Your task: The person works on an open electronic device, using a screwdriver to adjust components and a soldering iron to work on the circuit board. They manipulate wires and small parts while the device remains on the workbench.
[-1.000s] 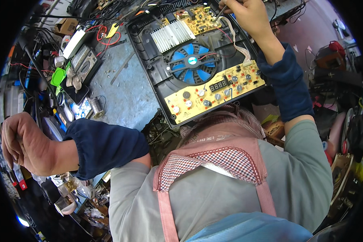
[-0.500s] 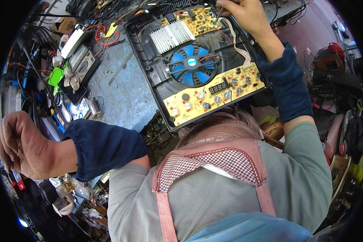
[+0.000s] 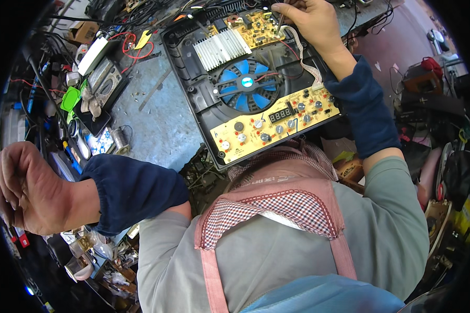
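Observation:
An opened induction cooker base, a black plastic shell (image 3: 197, 99), lies on the bench with its inside up. It holds a blue-bladed fan (image 3: 247, 82), a finned metal heat sink (image 3: 222, 49), a yellow power board (image 3: 258, 34) and a yellow control board (image 3: 250, 136) along the near side. My right hand (image 3: 316, 23) pinches a slim metal tool (image 3: 281, 20), its tip down by the power board's right end; the tool's exact kind is unclear. Away at the far left, my left hand (image 3: 34, 190) is raised with curled fingers; anything inside them is hidden.
On the bench's left side are a multimeter (image 3: 105, 83), a solder wire spool (image 3: 120, 140), a green plastic piece (image 3: 70, 99) and red test leads (image 3: 137, 49). A white ribbon cable (image 3: 303, 55) links the two boards. Cables crowd the back edge; clutter fills the lower left.
My right hand has shifted slightly left and down, the metal tool still at the power board. My left hand moves slightly left and stays curled.

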Demonstrator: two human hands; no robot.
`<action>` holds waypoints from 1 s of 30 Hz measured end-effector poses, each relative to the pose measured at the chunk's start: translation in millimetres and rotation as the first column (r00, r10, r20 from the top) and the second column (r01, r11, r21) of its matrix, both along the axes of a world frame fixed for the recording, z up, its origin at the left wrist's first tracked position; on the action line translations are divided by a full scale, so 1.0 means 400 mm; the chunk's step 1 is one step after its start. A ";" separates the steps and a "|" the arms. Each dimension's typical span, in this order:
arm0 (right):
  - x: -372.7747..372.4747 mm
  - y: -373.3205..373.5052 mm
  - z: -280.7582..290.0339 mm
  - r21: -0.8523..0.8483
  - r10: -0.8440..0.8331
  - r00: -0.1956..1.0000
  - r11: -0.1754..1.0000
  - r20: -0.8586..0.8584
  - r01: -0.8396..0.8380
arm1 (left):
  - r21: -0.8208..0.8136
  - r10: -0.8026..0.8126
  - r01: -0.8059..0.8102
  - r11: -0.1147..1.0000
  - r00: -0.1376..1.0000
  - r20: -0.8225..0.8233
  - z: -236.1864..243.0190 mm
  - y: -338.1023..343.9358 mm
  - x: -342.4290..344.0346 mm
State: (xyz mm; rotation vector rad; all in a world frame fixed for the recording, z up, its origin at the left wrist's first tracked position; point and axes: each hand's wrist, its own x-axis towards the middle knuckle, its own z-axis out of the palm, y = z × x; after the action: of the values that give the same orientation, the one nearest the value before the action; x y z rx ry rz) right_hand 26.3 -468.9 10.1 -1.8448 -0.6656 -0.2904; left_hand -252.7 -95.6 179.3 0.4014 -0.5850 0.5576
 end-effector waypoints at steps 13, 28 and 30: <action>0.023 0.002 -0.016 -0.143 -0.240 0.957 0.954 0.163 0.264 | 0.051 -0.024 0.024 0.998 1.000 0.005 -0.005 0.002 -0.004; 0.041 -0.015 -0.079 -0.123 -0.075 0.977 0.987 0.201 0.101 | 0.787 0.521 -0.274 0.553 0.851 -0.070 -0.065 -0.367 0.146; 0.057 -0.046 -0.083 -0.106 -0.101 0.959 0.985 0.263 0.133 | 0.893 0.526 -0.124 0.433 0.839 -0.139 -0.106 -0.470 0.267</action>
State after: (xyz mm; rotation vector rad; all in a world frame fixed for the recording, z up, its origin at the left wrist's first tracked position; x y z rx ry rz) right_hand 49.0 -487.3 -23.1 -1.9874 -0.7661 -0.5862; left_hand -145.9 -283.6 136.7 1.6256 -0.3269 0.5008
